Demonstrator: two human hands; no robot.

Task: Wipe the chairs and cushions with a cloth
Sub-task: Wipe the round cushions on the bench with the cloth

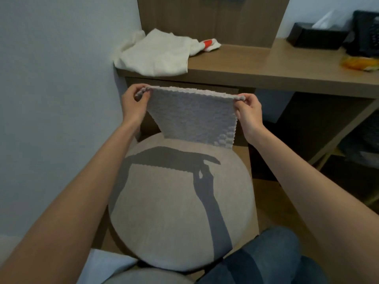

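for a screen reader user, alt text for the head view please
The left hand and right hand pinch the top corners of a grey textured cloth, holding it spread above a round beige cushion. Behind, a wooden desk holds a crumpled white cloth and a black tissue box.

A bedroom or hotel room: wooden desk (pixel 246 64), tissue box (pixel 315 35), cushioned stool (pixel 180 212).

two bare forearms (pixel 96 181), mid-blue denim jeans (pixel 264 261) below them

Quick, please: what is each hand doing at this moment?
Left hand: pinches one top corner of the grey cloth.
Right hand: pinches the other top corner.
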